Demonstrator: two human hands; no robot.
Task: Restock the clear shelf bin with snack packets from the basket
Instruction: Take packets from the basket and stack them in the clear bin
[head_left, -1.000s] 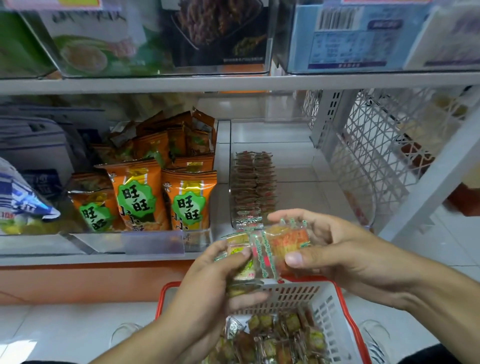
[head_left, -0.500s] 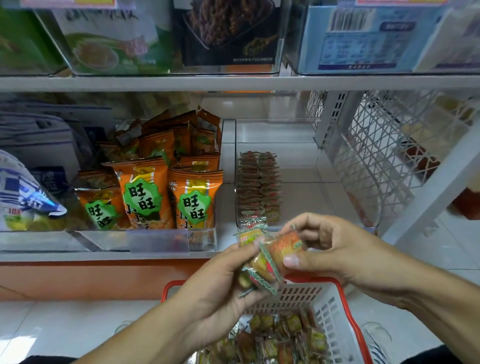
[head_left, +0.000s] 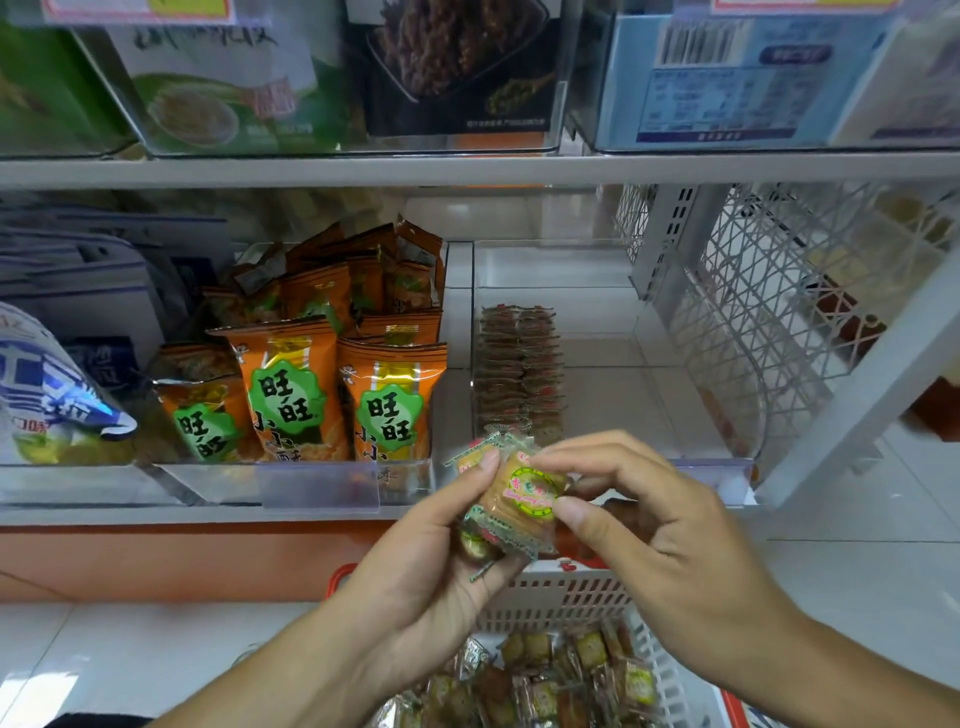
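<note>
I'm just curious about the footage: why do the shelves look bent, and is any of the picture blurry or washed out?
Head view: the wide-angle lens bows the shelf edge and the side grille; the corners smear, as on the blue box; the middle is sharp, so the snack packets between left hand and right hand read clearly; the clear shelf bin shows pale reflections.

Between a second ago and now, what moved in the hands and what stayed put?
The snack packets, spread side by side a second ago, are now gathered into a tighter bundle; both the left hand and right hand keep gripping them. None released. The row in the clear bin and the basket stock look unchanged.
</note>
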